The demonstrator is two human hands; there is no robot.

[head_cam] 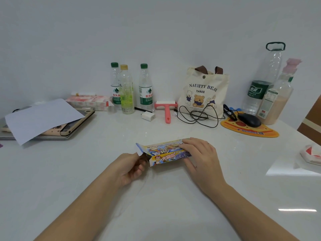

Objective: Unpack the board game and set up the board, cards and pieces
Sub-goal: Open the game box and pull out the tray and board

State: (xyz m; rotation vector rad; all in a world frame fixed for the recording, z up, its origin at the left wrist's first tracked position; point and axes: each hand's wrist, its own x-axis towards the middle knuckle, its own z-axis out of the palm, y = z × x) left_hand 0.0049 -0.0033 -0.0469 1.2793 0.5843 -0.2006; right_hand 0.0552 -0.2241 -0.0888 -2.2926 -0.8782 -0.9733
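Note:
A small, colourful board game box (165,153) with cartoon print and Chinese lettering lies on the white table (156,197), its left end flaps open. My right hand (199,157) grips the box's right part, fingers curled over its top. My left hand (131,166) is at the open left end, its fingers curled at the opening and pinching a flap. What is inside the box is hidden.
At the back stand three water bottles (127,89), a pink lint roller (166,110), a white charger (148,116), a bear tote bag (203,93) with a black cable, and a mouse (249,120) on an orange pad. Paper over a laptop (43,119) lies left; tall bottles (265,80) stand right.

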